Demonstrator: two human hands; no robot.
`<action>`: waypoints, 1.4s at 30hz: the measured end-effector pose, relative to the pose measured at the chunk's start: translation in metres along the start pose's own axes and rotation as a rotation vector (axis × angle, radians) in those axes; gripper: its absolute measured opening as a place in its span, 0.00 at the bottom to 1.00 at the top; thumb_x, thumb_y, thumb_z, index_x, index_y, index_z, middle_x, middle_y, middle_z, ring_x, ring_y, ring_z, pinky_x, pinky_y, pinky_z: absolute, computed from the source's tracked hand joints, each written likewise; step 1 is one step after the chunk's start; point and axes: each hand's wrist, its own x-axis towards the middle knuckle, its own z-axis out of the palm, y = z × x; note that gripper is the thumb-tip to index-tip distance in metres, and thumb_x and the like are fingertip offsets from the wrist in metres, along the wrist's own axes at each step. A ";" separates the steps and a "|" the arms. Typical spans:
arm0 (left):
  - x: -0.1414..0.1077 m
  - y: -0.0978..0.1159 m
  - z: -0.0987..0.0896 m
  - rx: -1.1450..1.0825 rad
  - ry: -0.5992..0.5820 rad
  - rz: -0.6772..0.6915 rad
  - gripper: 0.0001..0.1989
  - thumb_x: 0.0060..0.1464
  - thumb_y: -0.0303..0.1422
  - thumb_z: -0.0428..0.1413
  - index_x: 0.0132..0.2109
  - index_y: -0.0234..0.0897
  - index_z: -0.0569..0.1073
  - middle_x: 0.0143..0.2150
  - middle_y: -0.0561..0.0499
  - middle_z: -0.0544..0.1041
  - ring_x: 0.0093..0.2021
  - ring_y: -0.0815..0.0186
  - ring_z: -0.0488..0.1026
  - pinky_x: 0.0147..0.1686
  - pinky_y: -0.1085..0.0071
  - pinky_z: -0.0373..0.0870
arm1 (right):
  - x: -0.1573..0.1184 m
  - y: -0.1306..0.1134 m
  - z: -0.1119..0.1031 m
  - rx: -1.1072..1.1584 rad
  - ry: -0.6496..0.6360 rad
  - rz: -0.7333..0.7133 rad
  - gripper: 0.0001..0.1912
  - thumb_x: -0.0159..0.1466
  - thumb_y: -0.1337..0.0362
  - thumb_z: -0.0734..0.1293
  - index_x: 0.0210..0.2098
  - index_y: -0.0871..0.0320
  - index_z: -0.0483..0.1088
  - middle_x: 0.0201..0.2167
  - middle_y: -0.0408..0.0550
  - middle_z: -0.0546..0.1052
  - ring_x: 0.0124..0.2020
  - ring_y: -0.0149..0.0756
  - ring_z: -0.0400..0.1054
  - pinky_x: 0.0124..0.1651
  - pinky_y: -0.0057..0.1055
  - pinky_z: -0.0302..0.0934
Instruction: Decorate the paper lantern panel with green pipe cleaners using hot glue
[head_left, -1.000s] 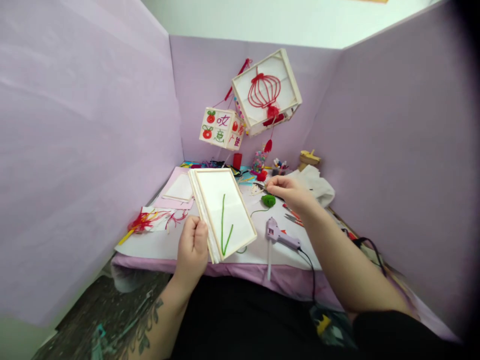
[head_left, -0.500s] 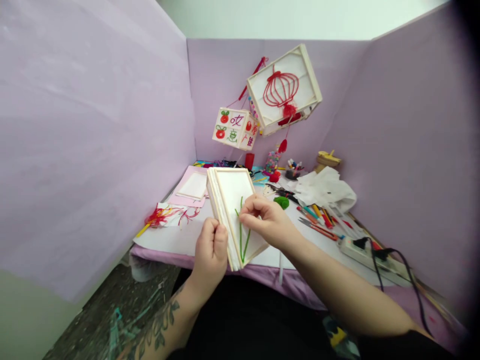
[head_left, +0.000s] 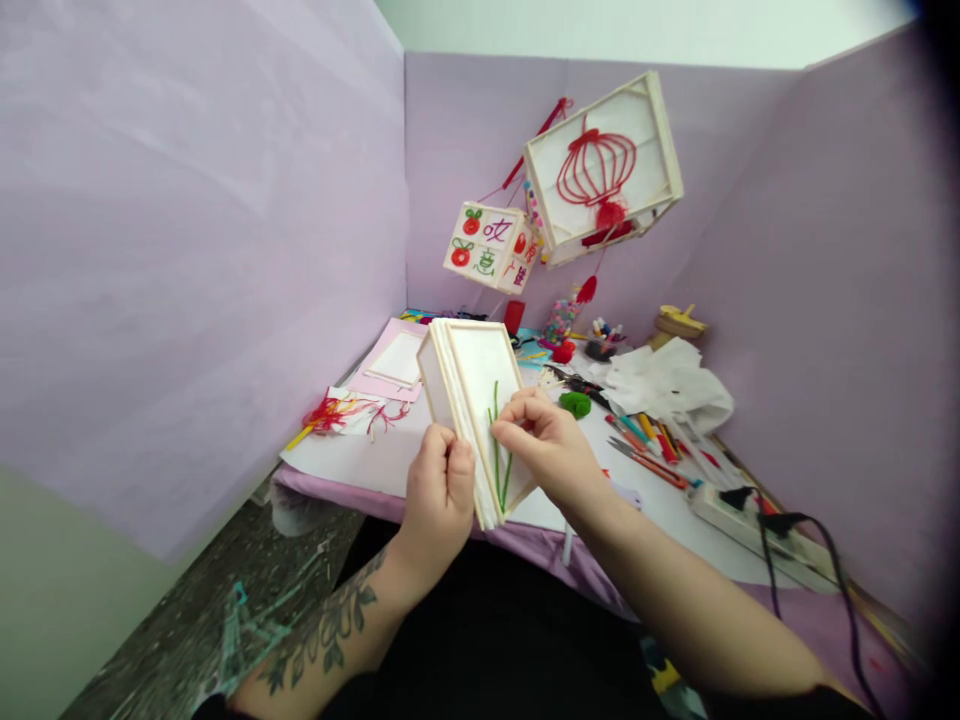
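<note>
A box-shaped lantern frame [head_left: 481,352] with pale wooden edges and white panels is tilted in front of me above the table's front edge. My left hand [head_left: 441,490] is closed around its lower left side, thumb against the edge. Thin green pipe cleaners [head_left: 496,462] form a narrow V on the panel facing me, meeting near its bottom corner. At the right-hand strand my right hand [head_left: 551,440] is closed in a pinch over the panel. Its fingertips hide the part of the strand they grip.
Two decorated lanterns, a small one [head_left: 491,247] and a large one [head_left: 604,165], hang at the back. On the right lie scissors [head_left: 649,462], a power strip [head_left: 757,530], white sheeting [head_left: 667,380] and a green fuzzy bundle [head_left: 575,404]. Red tassel threads [head_left: 328,413] lie left.
The whole view has shifted, so the table and hanging lanterns appear further right and slightly higher. Both hands keep the same grip on the lantern frame and green strand.
</note>
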 end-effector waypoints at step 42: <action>-0.004 0.001 -0.004 -0.021 -0.015 -0.043 0.10 0.63 0.34 0.44 0.32 0.41 0.58 0.24 0.56 0.61 0.24 0.68 0.60 0.25 0.71 0.59 | -0.002 0.006 -0.002 0.026 0.075 -0.122 0.05 0.60 0.61 0.67 0.30 0.54 0.75 0.31 0.45 0.71 0.33 0.35 0.64 0.37 0.32 0.58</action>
